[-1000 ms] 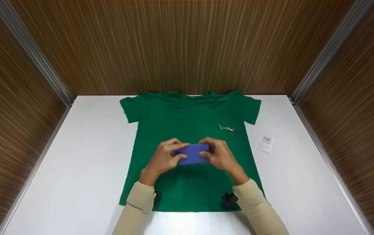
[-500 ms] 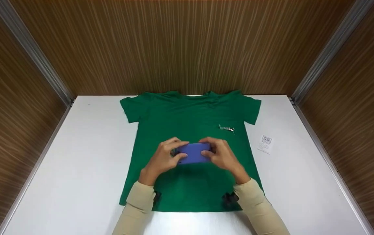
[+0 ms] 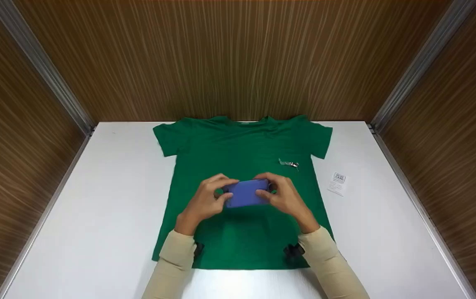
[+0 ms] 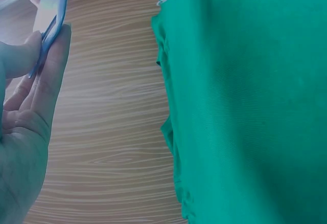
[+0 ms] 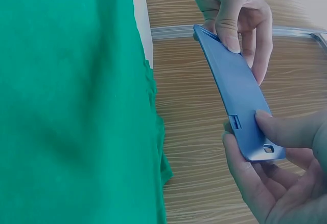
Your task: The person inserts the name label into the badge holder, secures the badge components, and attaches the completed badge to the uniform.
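A blue-violet phone case (image 3: 247, 193), a thin shell with a raised rim and small cutouts, is held lengthwise above a green T-shirt (image 3: 238, 153). My left hand (image 3: 209, 196) pinches its left end, thumb on the near face and fingers behind. At the other end, my right hand (image 3: 283, 195) grips with its thumb on the face and index finger along the top edge. The right wrist view shows the tilted phone case (image 5: 237, 88) between both hands, one cutout close to the end and another on the long side. Nothing shows inside the shell.
The T-shirt lies spread on a white table (image 3: 117, 199). A small shiny silver-and-clear item (image 3: 289, 163) rests on its upper right chest. To the right lies a white printed card (image 3: 337, 184). Wood-grain panels (image 3: 238, 62) close the back and sides.
The phone case tilts slightly, its right end a little higher. My left hand shifts slightly left, and my right hand rises a little. The shirt, card and silver item stay put.
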